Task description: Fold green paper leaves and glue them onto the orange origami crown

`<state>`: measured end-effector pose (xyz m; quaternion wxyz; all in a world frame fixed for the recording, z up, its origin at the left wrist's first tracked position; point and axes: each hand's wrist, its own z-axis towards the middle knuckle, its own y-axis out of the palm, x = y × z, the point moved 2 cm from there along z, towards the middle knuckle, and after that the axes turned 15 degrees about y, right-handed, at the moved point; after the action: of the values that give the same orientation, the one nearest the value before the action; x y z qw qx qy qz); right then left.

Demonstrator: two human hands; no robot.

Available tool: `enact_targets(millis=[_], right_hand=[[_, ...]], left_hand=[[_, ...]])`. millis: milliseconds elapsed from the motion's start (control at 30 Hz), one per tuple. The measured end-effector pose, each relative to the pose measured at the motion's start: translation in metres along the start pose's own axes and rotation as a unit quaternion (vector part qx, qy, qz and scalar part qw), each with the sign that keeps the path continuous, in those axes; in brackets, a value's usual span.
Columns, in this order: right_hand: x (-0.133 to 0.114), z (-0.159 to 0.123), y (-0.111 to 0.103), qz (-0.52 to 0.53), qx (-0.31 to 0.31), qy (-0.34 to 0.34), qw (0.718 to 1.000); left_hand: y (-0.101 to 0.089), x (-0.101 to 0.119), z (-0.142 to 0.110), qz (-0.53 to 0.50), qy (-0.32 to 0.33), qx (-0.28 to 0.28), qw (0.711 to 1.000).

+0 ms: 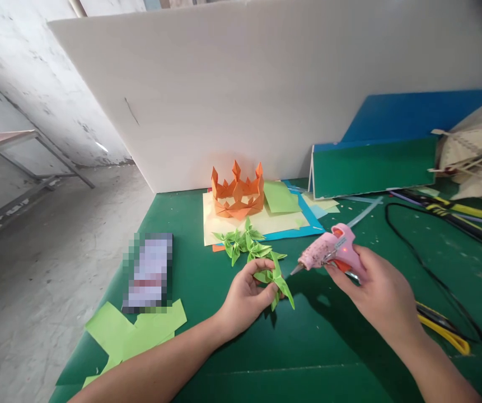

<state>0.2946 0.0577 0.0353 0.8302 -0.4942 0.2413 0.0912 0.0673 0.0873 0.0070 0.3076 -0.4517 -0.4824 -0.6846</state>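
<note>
Left hand (244,299) pinches green paper leaf piece (275,280) just above green mat (328,347). Right hand (375,291) grips pink glue gun (328,252), nozzle near leaf. Paper looks light, flimsy, crushable; hold by base folds.

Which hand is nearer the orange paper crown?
Left. The left hand sits below the orange paper crown, holding a green paper piece; the right hand, gripping the glue gun, is farther right.

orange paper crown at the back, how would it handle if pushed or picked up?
The orange paper crown is folded paper, so probably very light and likely to slide on the yellow sheet rather than tip. Its hollow ring and thin points would likely crush under a firm squeeze.
</note>
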Motion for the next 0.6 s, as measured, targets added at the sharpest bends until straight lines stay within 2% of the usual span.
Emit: enact_targets(millis=[167,367,600], right_hand=[[-0.0023,-0.0039,0.0032,-0.047,0.058,-0.045,0.996],[-0.0035,-0.0046,0.0032,-0.066,0.061,-0.092,0.992],[-0.0028,-0.0043,0.0019,-0.058,0.075,-0.117,0.989]], left_hand=[[0.0024,-0.0005,-0.0009,-0.022,-0.02,-0.009,1.0],[0.0033,0.0005,-0.0007,-0.039,-0.015,-0.015,0.999],[0.0037,0.0018,-0.0012,-0.038,-0.021,-0.014,0.999]])
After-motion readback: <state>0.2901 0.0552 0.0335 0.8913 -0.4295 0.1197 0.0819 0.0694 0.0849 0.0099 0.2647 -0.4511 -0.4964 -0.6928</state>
